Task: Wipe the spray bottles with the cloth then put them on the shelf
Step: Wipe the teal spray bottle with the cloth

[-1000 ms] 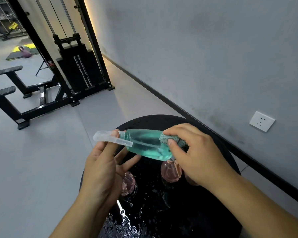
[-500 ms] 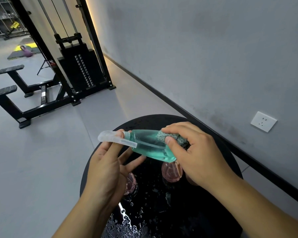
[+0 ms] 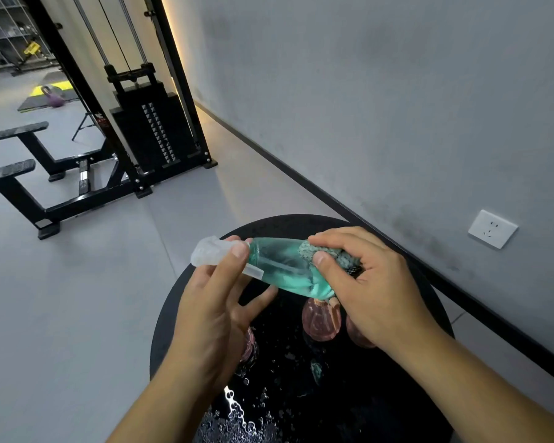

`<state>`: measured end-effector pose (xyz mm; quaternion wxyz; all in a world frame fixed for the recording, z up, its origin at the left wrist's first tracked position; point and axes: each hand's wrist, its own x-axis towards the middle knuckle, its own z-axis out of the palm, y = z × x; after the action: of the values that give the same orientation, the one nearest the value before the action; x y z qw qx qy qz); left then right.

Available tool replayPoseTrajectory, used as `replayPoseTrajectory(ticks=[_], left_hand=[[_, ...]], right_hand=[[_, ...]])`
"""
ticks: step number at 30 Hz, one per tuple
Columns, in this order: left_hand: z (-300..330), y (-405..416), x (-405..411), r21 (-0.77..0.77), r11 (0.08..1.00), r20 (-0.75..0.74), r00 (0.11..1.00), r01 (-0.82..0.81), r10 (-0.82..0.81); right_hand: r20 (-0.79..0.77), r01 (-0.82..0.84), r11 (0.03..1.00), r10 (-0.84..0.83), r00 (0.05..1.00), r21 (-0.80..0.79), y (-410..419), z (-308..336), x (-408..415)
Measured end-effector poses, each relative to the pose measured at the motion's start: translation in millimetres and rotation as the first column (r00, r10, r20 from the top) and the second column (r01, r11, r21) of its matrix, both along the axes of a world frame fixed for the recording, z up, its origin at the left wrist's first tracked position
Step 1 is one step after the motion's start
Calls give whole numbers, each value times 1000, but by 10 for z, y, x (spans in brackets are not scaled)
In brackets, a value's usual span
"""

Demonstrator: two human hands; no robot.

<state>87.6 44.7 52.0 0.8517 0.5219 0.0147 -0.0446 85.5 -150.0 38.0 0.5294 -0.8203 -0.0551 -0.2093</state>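
Note:
A teal spray bottle [image 3: 282,266] with a clear spray head lies sideways in the air above a round black table [image 3: 269,228]. My left hand [image 3: 211,311] pinches its neck and spray head. My right hand [image 3: 371,282] grips a grey-green cloth [image 3: 325,252] and presses it against the bottle's body. Pink spray bottles [image 3: 320,319] stand on the table under my hands, partly hidden. The shelf is not in view.
Water drops cover the near part of the table. A grey wall with a white socket [image 3: 492,229] runs along the right. A black cable weight machine [image 3: 147,132] and bench frames [image 3: 29,187] stand on the grey floor at the left.
The bottle has turned a little in my left hand and its spray head now points more toward me. The cloth has slid slightly along the bottle's body.

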Motion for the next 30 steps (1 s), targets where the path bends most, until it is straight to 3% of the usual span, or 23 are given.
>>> replayPoseTrajectory(ticks=[4, 9, 21, 26, 30], left_hand=[[37, -43, -5, -2, 996, -46, 995, -94, 94], [33, -72, -12, 0, 995, -49, 994, -98, 97], [31, -106, 8, 91, 981, -95, 979, -170, 178], [-15, -144, -19, 68, 967, -119, 960, -247, 253], [-26, -181, -21, 88, 964, -113, 959, -250, 259]], right_hand=[[-38, -4, 997, 7, 999, 71, 8, 12, 10], [-49, 13, 992, -6, 999, 127, 1, 10, 12], [-40, 52, 992, -47, 998, 119, -6, -37, 4], [-77, 61, 997, -57, 995, 54, -11, -42, -1], [29, 84, 992, -82, 996, -90, 39, -11, -36]])
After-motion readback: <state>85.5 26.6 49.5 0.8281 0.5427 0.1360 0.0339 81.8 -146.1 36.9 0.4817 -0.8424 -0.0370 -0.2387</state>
